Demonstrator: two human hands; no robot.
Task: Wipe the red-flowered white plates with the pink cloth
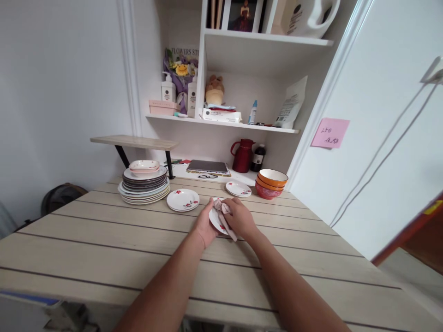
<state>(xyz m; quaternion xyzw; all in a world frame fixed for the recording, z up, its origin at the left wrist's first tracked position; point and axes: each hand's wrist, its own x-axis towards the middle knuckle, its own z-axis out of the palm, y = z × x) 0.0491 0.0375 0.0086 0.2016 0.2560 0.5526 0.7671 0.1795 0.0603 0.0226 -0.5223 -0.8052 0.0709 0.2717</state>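
My left hand (206, 227) grips the left edge of a small white plate (215, 219) with red flowers, held tilted above the table. My right hand (240, 216) is closed on a pale pink cloth (226, 226) and presses it against the plate's face. Part of the cloth hangs down over the plate's lower right edge. Left of my hands lie flowered plates (182, 199), at least two in a low stack. Beyond my right hand sit more small flowered plates (238, 188).
A tall stack of plates (144, 189) stands at the left, by a small raised shelf (134, 142). Nested bowls (272, 183) sit at the back right. Behind are a red jug (243, 156), a dark bottle (258, 159), a laptop (207, 166) and glasses (207, 176).
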